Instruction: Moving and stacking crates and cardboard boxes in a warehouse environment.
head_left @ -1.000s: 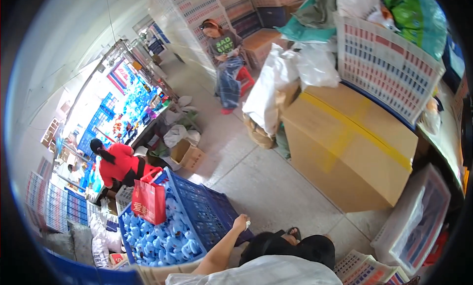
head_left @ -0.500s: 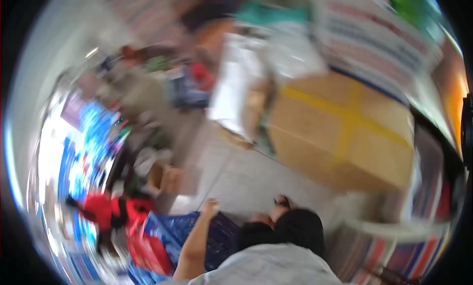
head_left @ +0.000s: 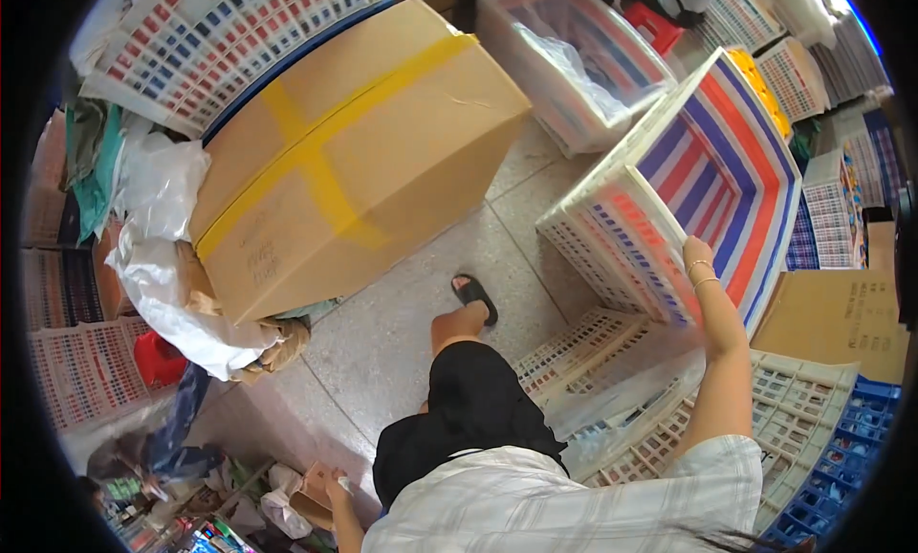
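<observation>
1. Crate [head_left: 698,185]: white lattice plastic, lined with red-white-blue striped sheet, tipped up on edge at right of centre of the frame, open mouth facing upper right. It rests on or against the stack of white lattice crates [head_left: 765,419] at lower right; exact contact we cannot tell.
2. Right hand [head_left: 696,256] is closed over the tipped crate's lower rim edge, fingers wrapped round the far side, wrist with two thin bangles. Left hand [head_left: 337,484] is down at the lower left of the frame, near a small brown box [head_left: 311,491]; whether it is gripping anything we cannot tell.
3. Handling, our read: empty and light for its bulk, one-hand tilt looks fine. Walls are stiff but lattice plastic will flex and can crack if twisted from one corner.
4. Liner is loose woven sheet, probably slick; we would not grip through it alone.
5. Best hold: solid top rim, or fingers hooked through the lattice holes. Two hands on opposite rims for a carry.
6. Surroundings: large taped cardboard box [head_left: 354,161] at upper centre-left, another lined crate [head_left: 574,60] at top centre, blue crate [head_left: 851,457] at lower right edge. Floor room is tight, so wide swings risk a knock.
</observation>
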